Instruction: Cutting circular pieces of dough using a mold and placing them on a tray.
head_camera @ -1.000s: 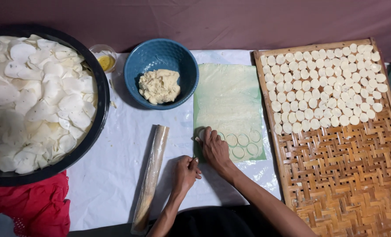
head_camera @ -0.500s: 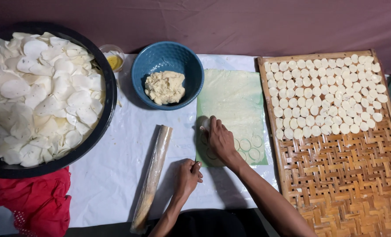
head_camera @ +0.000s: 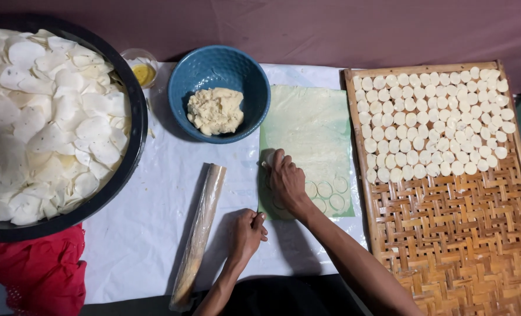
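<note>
Item: rolled dough sheet (head_camera: 307, 134), pale green, flat on the bench (head_camera: 155, 205), long axis running away from the person; cut rounds (head_camera: 329, 196) at its near end. Right hand (head_camera: 287, 181) presses down on the near-left corner, fingers (head_camera: 272, 159) closed over a small cutter. Left hand (head_camera: 247, 231) fisted just below the sheet's edge, contents unclear.

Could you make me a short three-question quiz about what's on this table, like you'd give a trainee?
1. True or false: the blue bowl is empty.
2. Which hand presses on the rolled-out dough sheet? A) left hand B) right hand
3. What lies in rows on the woven bamboo tray?

Key:
1. False; it holds a lump of dough.
2. B.
3. Small round dough discs.
</note>
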